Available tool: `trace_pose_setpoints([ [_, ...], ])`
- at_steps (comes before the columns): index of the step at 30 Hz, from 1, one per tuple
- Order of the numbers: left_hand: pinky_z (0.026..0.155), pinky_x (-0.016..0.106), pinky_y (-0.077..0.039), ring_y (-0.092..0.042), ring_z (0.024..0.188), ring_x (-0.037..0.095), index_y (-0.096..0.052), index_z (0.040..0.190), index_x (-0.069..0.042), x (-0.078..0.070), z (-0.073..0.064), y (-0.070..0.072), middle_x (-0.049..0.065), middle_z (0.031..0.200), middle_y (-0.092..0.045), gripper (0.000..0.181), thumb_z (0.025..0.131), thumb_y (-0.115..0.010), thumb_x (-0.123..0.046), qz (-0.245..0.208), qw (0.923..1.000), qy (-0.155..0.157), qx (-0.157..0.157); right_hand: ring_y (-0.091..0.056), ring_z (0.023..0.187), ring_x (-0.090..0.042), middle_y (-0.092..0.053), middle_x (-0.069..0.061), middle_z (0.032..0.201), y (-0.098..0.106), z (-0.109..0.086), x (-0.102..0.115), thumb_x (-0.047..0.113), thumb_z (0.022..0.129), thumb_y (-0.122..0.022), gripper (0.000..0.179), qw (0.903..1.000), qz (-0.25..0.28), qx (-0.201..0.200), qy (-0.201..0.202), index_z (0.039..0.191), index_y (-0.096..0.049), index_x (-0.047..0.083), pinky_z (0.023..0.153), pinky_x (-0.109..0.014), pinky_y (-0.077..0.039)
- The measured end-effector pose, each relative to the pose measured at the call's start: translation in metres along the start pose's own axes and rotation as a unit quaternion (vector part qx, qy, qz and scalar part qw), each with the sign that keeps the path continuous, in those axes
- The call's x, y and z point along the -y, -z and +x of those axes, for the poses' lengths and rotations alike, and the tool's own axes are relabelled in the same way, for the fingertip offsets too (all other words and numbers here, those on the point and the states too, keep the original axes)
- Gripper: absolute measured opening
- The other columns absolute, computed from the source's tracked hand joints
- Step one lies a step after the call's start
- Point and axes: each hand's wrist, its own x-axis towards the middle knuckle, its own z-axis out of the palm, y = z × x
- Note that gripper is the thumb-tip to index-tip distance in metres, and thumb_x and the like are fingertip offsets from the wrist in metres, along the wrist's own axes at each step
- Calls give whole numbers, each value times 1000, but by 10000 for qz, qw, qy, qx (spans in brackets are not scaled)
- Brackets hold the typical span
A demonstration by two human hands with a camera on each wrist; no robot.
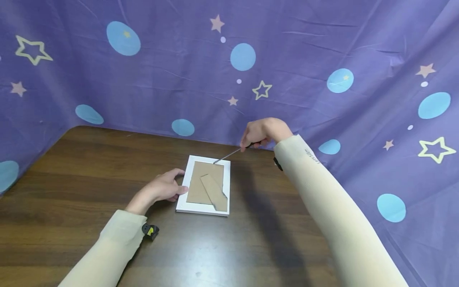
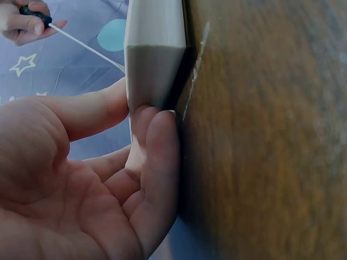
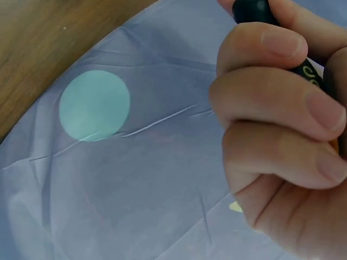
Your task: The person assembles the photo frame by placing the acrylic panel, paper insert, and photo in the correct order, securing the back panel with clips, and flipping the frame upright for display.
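Two grips held: my left hand (image 1: 164,186) pinched the photo frame (image 1: 196,189), my right hand (image 1: 266,130) curled round the screwdriver (image 1: 229,155); beyond the left fingers (image 1: 175,173), its tip, I judged, wanted light pressure.

By the left hand (image 1: 163,187), the picture frame (image 1: 202,208) is white with tan backing (image 1: 197,191); the right hand's (image 1: 263,131) screwdriver (image 2: 37,17) is black-handled. Beneath both, the table (image 1: 97,167) is brown-grained; beyond, the curtain (image 1: 201,63) is purple with blue ovals.
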Motion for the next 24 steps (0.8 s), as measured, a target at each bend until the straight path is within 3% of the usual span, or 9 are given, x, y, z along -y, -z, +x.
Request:
trace_pose_setpoints([
  [4, 70, 35, -62, -63, 74, 22, -34, 159, 5, -2, -2, 0, 14, 88, -60, 72, 101, -72, -15, 76, 10000, -25, 0, -33, 53, -7, -51, 4, 71, 11, 4, 8, 37, 105, -62, 23, 9982, -564, 138, -129, 112, -82, 29, 51, -22, -29],
  [13, 69, 33, -61, -62, 75, 21, -33, 160, 4, 0, 2, -1, 13, 88, -60, 72, 102, -70, -15, 119, 9999, 19, 0, -36, 52, -7, -53, 9, 69, 23, 5, 33, 43, 100, -67, 18, 9894, -1045, 218, -988, 101, -84, 39, 58, -28, -31],
  [17, 70, 34, -62, -62, 77, 22, -32, 160, 5, 1, 2, 0, 14, 89, -60, 72, 102, -70, -15, 193, 9998, 30, 21, -37, 50, -7, -53, 8, 66, 17, 2, 46, 40, 97, -71, 17, 9873, -1310, -8, -897, 87, -81, 31, 55, -26, -32],
  [21, 71, 34, -62, -63, 78, 23, -32, 160, 5, 0, 3, 1, 15, 89, -61, 72, 103, -70, -14, 209, 9998, 24, 40, -36, 48, -7, -48, 8, 59, 3, -3, 56, 31, 94, -72, 31, 9844, -1591, -382, -643, 67, -60, 22, 51, -24, -32],
  [24, 71, 35, -63, -63, 79, 23, -32, 160, 5, 0, 3, 0, 14, 89, -61, 72, 103, -70, -14, 209, 9998, -10, 56, -36, 48, -9, -44, 7, 56, -8, -6, 61, 22, 93, -69, 32, 9829, -1662, -613, -507, 65, -55, 20, 51, -25, -32],
])
